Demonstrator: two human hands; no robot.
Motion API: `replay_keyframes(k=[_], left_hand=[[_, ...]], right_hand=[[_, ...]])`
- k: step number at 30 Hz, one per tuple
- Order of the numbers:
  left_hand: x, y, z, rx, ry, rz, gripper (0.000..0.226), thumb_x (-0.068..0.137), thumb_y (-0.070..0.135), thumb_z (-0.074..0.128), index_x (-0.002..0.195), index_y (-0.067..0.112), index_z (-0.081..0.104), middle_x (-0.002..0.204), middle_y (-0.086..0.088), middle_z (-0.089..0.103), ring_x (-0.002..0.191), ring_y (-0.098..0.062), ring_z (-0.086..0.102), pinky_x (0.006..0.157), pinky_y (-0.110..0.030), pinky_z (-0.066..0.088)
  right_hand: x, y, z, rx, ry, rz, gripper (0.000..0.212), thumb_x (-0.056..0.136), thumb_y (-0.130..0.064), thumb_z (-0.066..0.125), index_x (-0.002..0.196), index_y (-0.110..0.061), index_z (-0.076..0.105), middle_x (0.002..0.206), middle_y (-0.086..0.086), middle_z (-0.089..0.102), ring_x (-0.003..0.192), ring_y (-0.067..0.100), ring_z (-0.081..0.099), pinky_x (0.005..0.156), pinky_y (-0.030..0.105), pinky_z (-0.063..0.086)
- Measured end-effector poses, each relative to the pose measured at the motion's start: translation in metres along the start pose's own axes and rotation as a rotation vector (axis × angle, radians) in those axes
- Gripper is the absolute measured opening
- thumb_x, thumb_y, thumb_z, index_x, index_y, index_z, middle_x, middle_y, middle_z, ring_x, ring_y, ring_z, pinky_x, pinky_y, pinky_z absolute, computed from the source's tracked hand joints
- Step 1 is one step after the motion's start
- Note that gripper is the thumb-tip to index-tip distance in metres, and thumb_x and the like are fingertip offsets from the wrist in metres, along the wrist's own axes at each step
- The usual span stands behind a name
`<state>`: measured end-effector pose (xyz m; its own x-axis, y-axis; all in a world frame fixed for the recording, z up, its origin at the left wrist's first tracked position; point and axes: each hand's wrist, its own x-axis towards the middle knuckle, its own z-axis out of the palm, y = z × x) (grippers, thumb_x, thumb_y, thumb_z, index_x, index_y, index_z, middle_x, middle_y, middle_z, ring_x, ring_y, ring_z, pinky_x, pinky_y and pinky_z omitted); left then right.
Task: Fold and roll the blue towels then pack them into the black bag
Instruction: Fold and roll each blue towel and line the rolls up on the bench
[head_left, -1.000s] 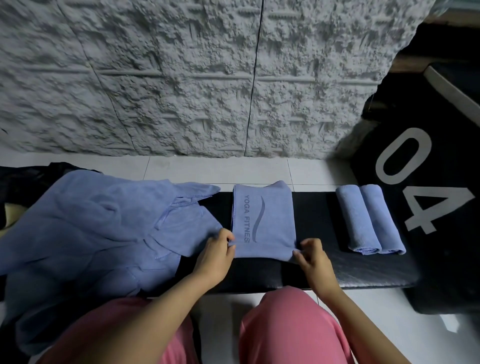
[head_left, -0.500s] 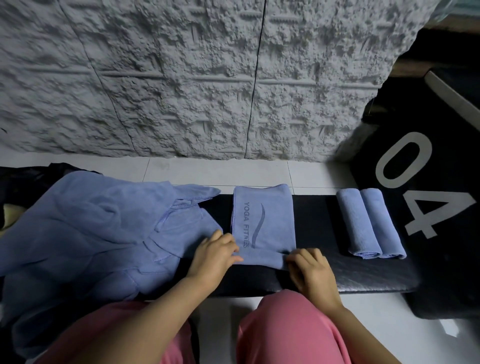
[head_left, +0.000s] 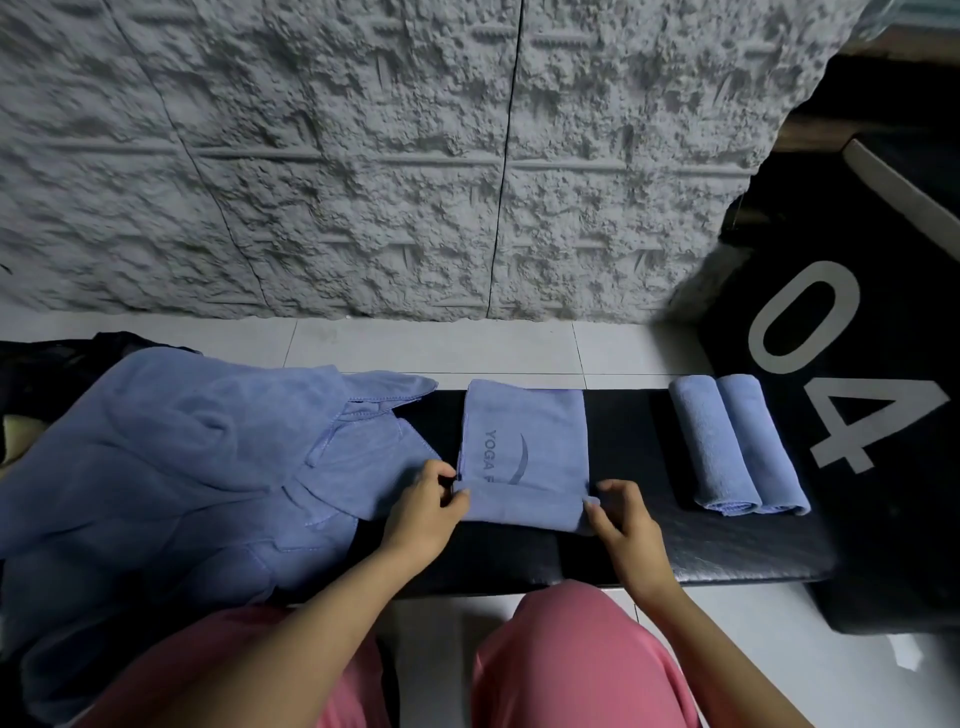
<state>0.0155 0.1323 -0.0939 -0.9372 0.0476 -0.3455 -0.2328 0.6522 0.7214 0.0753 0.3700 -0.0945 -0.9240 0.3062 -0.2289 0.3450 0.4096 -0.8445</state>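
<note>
A folded blue towel (head_left: 524, 447) with "YOGA" print lies in the middle of the black bench (head_left: 701, 551). Its near end is turned over into a short roll. My left hand (head_left: 423, 512) pinches the roll's left end, and my right hand (head_left: 621, 519) pinches its right end. Two rolled blue towels (head_left: 737, 447) lie side by side at the bench's right. A loose heap of blue towels (head_left: 171, 467) covers the bench's left part. A black bag (head_left: 36, 364) shows partly behind that heap at the far left.
A large black block with a white "04" (head_left: 852, 405) stands at the right, against the bench end. A rough grey wall (head_left: 415, 156) rises behind a strip of white tiled floor (head_left: 426, 348). My knees in pink trousers (head_left: 576, 654) sit below the bench's front edge.
Both hands have turned the towel's near edge over and rolled it away from me, covering the end of the printed word. The other towels have not moved.
</note>
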Motion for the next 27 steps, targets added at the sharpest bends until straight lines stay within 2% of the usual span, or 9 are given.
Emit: replay_keyframes(k=[3,5,7,10,14,16,18,22,27], left_hand=[[-0.001,0.002,0.000,0.028,-0.024,-0.068,0.029,0.088,0.033,0.057,0.109,0.017,0.044,0.072,0.004,0.056,0.065,-0.013,0.053,0.057,-0.028,0.041],[-0.001,0.003,-0.002,0.113,0.023,-0.020,0.029,0.087,0.034,0.059,0.107,0.019,0.045,0.075,0.005,0.056,0.074,-0.014,0.055,0.062,-0.030,0.044],[-0.002,0.003,-0.003,0.186,0.136,0.138,0.023,0.084,0.030,0.063,0.102,0.020,0.051,0.086,0.008,0.055,0.088,-0.014,0.051,0.068,-0.030,0.044],[-0.003,0.000,-0.002,0.339,0.249,0.479,0.016,0.074,0.016,0.075,0.080,0.022,0.062,0.084,0.013,0.058,0.082,-0.012,0.050,0.064,-0.028,0.044],[-0.004,-0.006,-0.002,0.463,0.211,0.624,0.029,0.060,0.037,0.084,0.081,0.024,0.069,0.087,0.017,0.061,0.081,-0.009,0.051,0.062,-0.027,0.049],[-0.007,-0.010,-0.001,0.515,0.139,0.606,0.046,0.054,0.039,0.087,0.093,0.023,0.068,0.096,0.017,0.059,0.086,-0.012,0.055,0.067,-0.030,0.053],[-0.009,-0.010,0.001,0.542,0.124,0.586,0.052,0.058,0.022,0.086,0.105,0.022,0.066,0.105,0.015,0.057,0.094,-0.015,0.056,0.074,-0.035,0.054],[-0.006,-0.006,0.002,0.298,0.080,0.410,0.051,0.080,0.007,0.068,0.126,0.024,0.057,0.122,0.015,0.055,0.110,-0.014,0.048,0.094,-0.025,0.042],[0.003,-0.001,0.000,-0.123,0.013,0.105,0.052,0.083,0.019,0.069,0.129,0.022,0.045,0.112,0.004,0.060,0.081,-0.011,0.053,0.081,-0.028,0.048]], right_hand=[[0.004,-0.006,0.001,-0.023,0.009,0.108,0.022,0.089,-0.025,0.064,0.103,-0.016,0.051,0.092,0.004,0.065,0.082,0.011,0.060,0.062,0.017,0.042],[0.005,-0.007,0.004,-0.152,0.047,0.076,0.020,0.087,-0.027,0.064,0.099,-0.018,0.051,0.090,0.001,0.063,0.087,0.017,0.056,0.063,0.028,0.042],[0.004,-0.007,0.007,-0.330,0.111,-0.040,0.019,0.084,-0.026,0.065,0.098,-0.023,0.051,0.093,-0.006,0.057,0.093,0.016,0.045,0.062,0.034,0.042],[-0.001,-0.004,0.006,-0.526,0.172,-0.356,0.017,0.081,-0.013,0.068,0.090,-0.024,0.059,0.093,-0.012,0.056,0.085,0.014,0.040,0.054,0.034,0.044],[-0.009,0.012,-0.001,-0.622,0.109,-0.591,0.024,0.080,-0.017,0.068,0.102,-0.025,0.063,0.104,-0.017,0.060,0.090,0.013,0.046,0.069,0.030,0.047],[-0.014,0.017,-0.004,-0.656,0.053,-0.575,0.040,0.078,-0.028,0.070,0.116,-0.027,0.060,0.119,-0.018,0.057,0.101,0.013,0.046,0.077,0.029,0.042],[-0.017,0.020,-0.004,-0.668,0.011,-0.510,0.058,0.071,-0.023,0.078,0.124,-0.030,0.056,0.127,-0.020,0.053,0.108,0.012,0.043,0.080,0.028,0.035],[-0.012,0.015,-0.001,-0.531,0.031,-0.363,0.065,0.076,-0.011,0.072,0.126,-0.046,0.050,0.117,-0.025,0.056,0.105,0.007,0.040,0.083,0.028,0.027],[-0.001,0.013,-0.004,-0.078,0.008,-0.088,0.050,0.088,-0.031,0.064,0.130,-0.049,0.043,0.101,-0.017,0.064,0.106,0.013,0.052,0.097,0.038,0.040]])
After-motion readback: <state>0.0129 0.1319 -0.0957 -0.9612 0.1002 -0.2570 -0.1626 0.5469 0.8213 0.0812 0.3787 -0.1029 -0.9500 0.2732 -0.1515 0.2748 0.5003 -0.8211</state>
